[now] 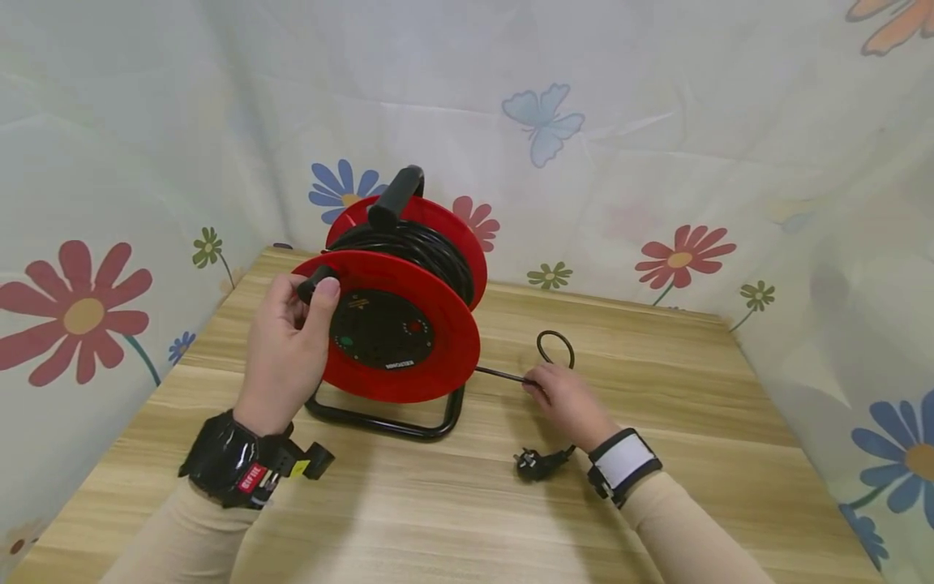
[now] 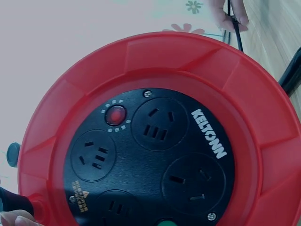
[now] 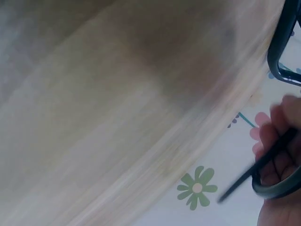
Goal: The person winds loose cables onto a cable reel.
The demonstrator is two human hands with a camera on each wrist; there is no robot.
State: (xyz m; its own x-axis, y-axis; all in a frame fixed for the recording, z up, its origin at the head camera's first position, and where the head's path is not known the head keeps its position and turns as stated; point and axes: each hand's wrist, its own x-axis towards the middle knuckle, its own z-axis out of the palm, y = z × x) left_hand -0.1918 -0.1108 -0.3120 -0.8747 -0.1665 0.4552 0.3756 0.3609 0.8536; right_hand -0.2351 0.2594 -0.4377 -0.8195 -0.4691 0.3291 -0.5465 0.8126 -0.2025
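Observation:
A red cable reel (image 1: 445,341) with black cable (image 1: 430,251) wound on its drum stands on a black tube frame (image 1: 409,428). Its black socket panel (image 2: 155,122) fills much of the left wrist view. My left hand (image 1: 288,349) grips the black crank knob (image 1: 318,281) on the reel's front disc, thumb over it. To the right of the reel, my right hand (image 1: 569,397) holds the loose cable (image 1: 499,374) that runs out from the drum. Below that hand, the black plug (image 1: 536,465) is at the cable's end; past the fingers the cable makes a small loop (image 1: 557,332).
The reel's black carry handle (image 1: 396,197) rises above the drum. Under everything is a wood-grain table (image 1: 679,405), bordered at the back and sides by a pale curtain (image 1: 620,122) printed with flowers and a butterfly.

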